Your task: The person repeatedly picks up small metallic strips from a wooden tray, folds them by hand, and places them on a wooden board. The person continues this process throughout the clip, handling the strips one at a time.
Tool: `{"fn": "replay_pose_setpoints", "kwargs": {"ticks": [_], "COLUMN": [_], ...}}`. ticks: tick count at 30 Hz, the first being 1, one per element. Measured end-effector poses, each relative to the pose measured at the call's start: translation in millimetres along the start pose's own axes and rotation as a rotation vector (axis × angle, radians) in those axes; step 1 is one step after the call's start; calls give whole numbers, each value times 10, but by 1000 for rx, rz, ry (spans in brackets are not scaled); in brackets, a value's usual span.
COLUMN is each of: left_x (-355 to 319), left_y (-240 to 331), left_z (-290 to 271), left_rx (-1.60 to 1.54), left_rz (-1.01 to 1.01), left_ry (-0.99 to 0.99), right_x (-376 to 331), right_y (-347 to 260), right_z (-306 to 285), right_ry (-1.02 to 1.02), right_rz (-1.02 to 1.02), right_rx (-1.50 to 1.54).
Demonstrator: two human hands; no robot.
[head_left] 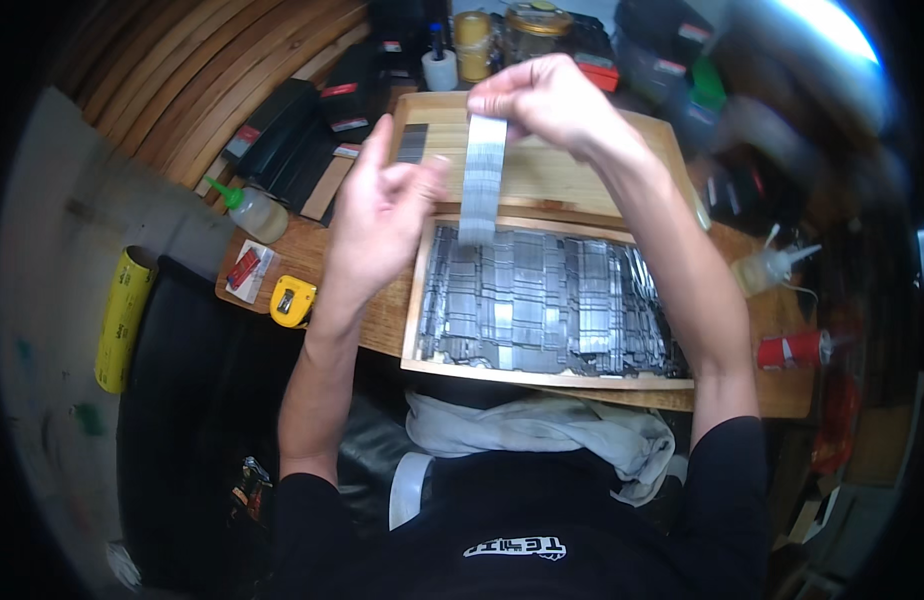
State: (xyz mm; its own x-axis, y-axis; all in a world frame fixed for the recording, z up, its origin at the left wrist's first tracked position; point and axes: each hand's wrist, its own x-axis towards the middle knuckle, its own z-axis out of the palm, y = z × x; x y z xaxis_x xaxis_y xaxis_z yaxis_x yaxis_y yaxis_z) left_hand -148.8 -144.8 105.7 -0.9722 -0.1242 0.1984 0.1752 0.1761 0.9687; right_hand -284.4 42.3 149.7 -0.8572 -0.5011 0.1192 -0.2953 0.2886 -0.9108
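Observation:
My right hand (550,98) pinches the top end of a long, narrow strip of thin grey metal pieces (482,180). The strip hangs down over the gap between two wooden trays. Left of it, my left hand (384,218) is raised with fingers apart and nothing in it; its fingertips are slightly blurred. The near wooden tray (547,378) is packed with rows of flat grey metal pieces (527,300), tightly stacked and uneven at the right. In the far wooden tray (592,185), a short dark stack of pieces (413,143) lies at the left end.
A yellow tape measure (293,300) and a green-capped squeeze bottle (247,212) sit at the table's left. Another squeeze bottle (772,268) and a red can (790,350) are at the right. Black boxes (272,135) and jars (473,46) line the back. A white cloth (542,430) lies across my lap.

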Motion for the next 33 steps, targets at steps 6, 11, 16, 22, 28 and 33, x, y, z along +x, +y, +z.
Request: {"fn": "replay_pose_setpoints", "kwargs": {"ticks": [6,11,16,22,28,33], "left_x": [-144,-150,-31,167,213,186], "left_y": [-586,-739,-869,-921,-958,-1020], "left_z": [-409,-408,-326,-213,-145,-176], "left_rx": [316,586,683,678,693,722], "left_rz": [178,385,560,623,613,698], "left_ry": [324,193,12,-187,-174,-96], "right_x": [1009,1174,1226,1199,1185,921], "right_y": [456,738,924,897,923,644], "right_z": [225,590,704,760,609,560], "right_ry": [21,-44,-59,-52,212,-194], "right_rz": [198,308,359,350,-44,395], "right_rx": [33,120,133,-10,-493,-286]}}
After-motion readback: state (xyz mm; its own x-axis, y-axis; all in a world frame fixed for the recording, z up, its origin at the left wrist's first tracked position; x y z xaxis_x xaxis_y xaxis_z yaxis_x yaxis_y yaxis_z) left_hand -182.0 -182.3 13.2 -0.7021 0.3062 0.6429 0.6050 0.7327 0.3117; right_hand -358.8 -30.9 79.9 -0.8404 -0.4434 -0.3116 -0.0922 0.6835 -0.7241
